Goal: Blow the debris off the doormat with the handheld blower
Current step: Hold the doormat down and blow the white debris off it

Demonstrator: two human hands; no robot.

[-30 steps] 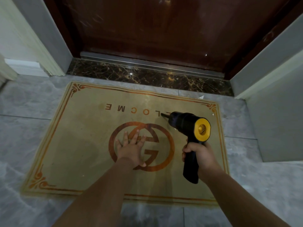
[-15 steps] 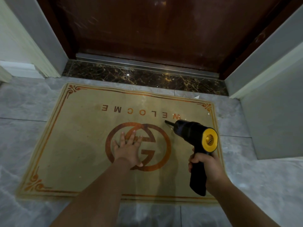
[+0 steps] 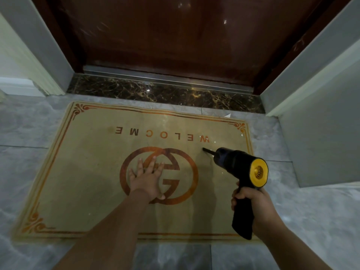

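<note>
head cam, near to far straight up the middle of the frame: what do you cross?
Grey floor tile → doormat near edge → interlocked-circle logo → upside-down WELCOME lettering → dark marble threshold → metal sill strip → brown door.

head view: single wide-angle camera, worn on the head | aimed forward and steeply down at the doormat (image 3: 93, 182) and grey floor tiles (image 3: 292, 221) | door (image 3: 175, 39) seen at frame top | both forearms enter from the bottom edge at close range | edges bent by the lens
</note>
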